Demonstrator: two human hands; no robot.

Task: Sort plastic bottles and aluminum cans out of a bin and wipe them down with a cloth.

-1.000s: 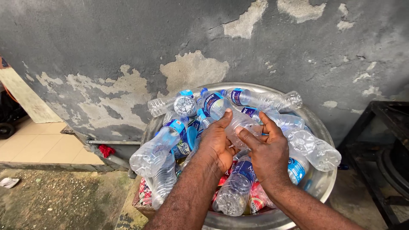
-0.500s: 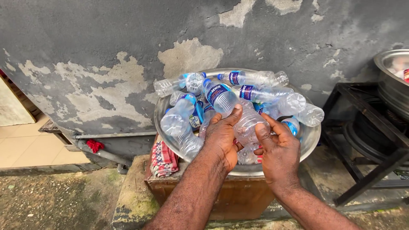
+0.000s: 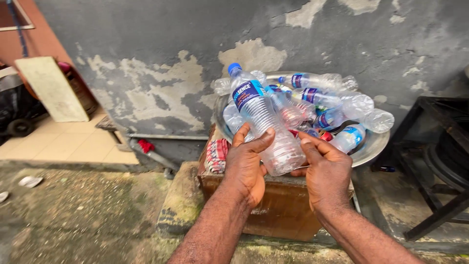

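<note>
Peeling grey wall (image 3: 146, 44) behind metal basin (image 3: 376, 144) w/ bottles; both hands (image 3: 286, 168) grip clear bottle (image 3: 264, 122).

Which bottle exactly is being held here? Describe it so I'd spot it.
Find the round metal basin heaped with plastic bottles against the grey wall. Just before it, both hands, left hand and right hand, grip one clear bottle: the only one lifted, blue cap up.

Clear bottle (image 3: 264, 122) with blue cap and blue label (white lettering); red-checked cloth (image 3: 216, 155); silver basin (image 3: 372, 146).
</note>
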